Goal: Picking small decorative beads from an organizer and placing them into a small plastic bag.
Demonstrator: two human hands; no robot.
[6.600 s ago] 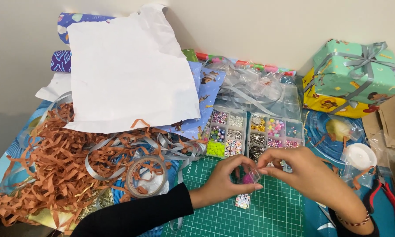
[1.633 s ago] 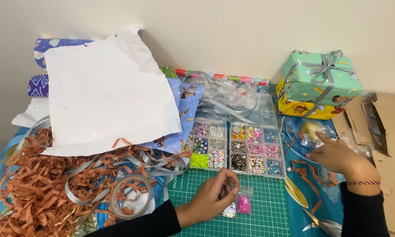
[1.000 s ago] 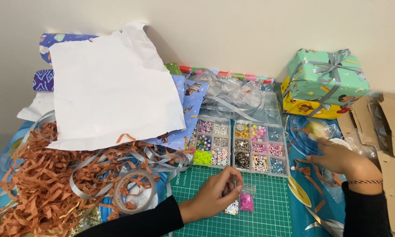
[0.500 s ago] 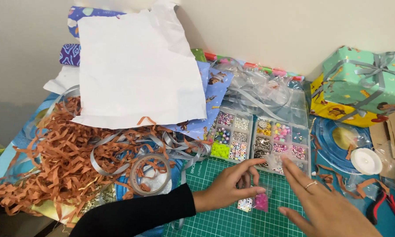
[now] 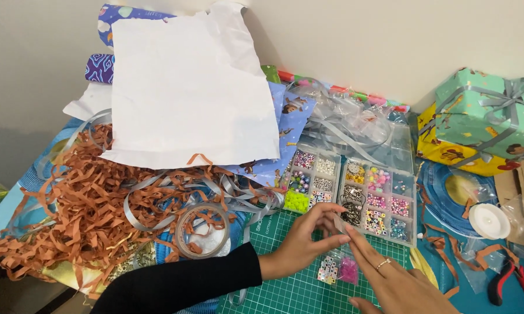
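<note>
Small clear bags (image 5: 337, 270) of beads lie on the green cutting mat (image 5: 285, 291), just below the fingertips of both hands; one holds white lettered cube beads, the other bright pink beads. The left hand (image 5: 305, 244) rests on the mat with its thumb and forefinger pinched together at the near edge of the bead box (image 5: 355, 195), seemingly on something small and clear; what it grips is too small to tell. The right hand (image 5: 395, 282) reaches in from the lower right, a ring on one finger, its fingers (image 5: 358, 247) extended and released, the forefinger tip touching the left hand's pinch. It holds nothing visible.

The bead box stands open directly beyond the fingers, its compartments filled with sorted beads: neon green, pastel, metallic and lettered. To the left of the fingers lie a roll of clear tape (image 5: 202, 231), grey ribbon and a heap of brown paper shreds (image 5: 70, 215). To the right are a white spool (image 5: 489, 221) and red-handled pliers (image 5: 509, 279). Beyond, wrapped gift boxes (image 5: 483, 119) stand by the wall.

Judged from this layout, the bead work is at an early stage: beads are set out in bags, yet no strung piece appears, and the spool lies untouched, well apart from both hands.
</note>
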